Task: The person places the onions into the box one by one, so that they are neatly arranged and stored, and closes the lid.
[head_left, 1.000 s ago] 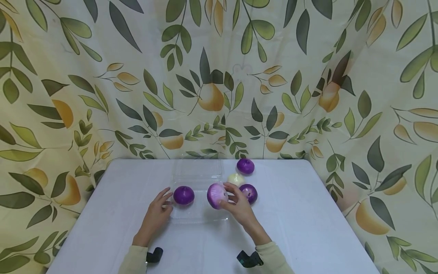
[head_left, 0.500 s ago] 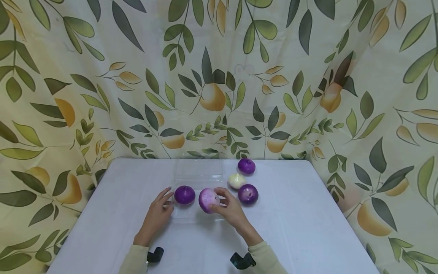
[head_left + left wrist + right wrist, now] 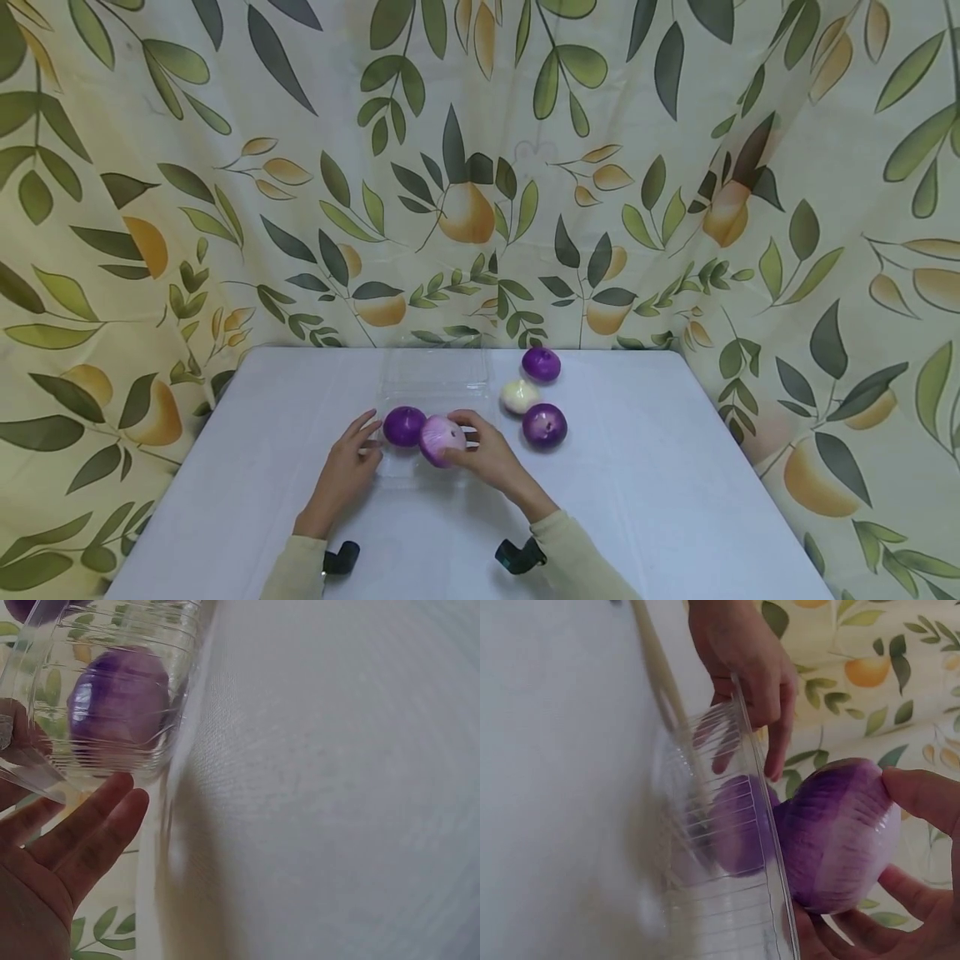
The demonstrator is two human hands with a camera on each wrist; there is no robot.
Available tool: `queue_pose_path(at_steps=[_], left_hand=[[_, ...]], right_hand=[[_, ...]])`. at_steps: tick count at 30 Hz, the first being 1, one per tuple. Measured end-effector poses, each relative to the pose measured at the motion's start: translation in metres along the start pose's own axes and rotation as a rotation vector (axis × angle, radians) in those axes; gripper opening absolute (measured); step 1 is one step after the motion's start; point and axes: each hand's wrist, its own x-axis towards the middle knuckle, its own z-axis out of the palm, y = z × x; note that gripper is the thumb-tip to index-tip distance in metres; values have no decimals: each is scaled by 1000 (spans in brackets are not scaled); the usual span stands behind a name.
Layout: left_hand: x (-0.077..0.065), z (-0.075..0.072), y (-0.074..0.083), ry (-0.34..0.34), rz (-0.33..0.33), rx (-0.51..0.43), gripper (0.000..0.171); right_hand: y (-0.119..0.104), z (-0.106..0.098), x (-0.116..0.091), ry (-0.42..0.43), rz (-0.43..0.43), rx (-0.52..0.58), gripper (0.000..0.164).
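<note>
My right hand (image 3: 487,454) holds a purple onion (image 3: 440,442) with a paler side between thumb and fingers. It is over a clear plastic clamshell box (image 3: 408,480); in the right wrist view the held onion (image 3: 840,836) is by the box's rim. Another purple onion (image 3: 402,426) sits in the box's left half, and the held one overlaps it in the head view. At the box's left side is my left hand (image 3: 345,467), its fingers extended and loosely spread. The left wrist view has its fingertips (image 3: 133,801) right at the clear wall below an onion (image 3: 120,701).
To the right of the box lie a dark purple onion (image 3: 545,427), a white onion (image 3: 519,397) and another purple onion (image 3: 541,364) near the table's far edge. The raised clear lid (image 3: 435,367) stands at the back. A leaf-patterned cloth (image 3: 480,167) hangs behind the white table (image 3: 645,500).
My right hand has carried the held onion leftward over the box, up beside the other onion. My left hand has stayed at the box's left side.
</note>
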Motion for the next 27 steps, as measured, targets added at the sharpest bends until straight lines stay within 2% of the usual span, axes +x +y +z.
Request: queue_pose_path(at_steps=[14, 27], left_hand=[[0, 2, -1, 5, 14, -5, 43], [1, 2, -3, 30, 57, 12, 45]], right_hand=[[6, 12, 11, -70, -1, -111, 54], [11, 16, 22, -146, 28, -111, 50]])
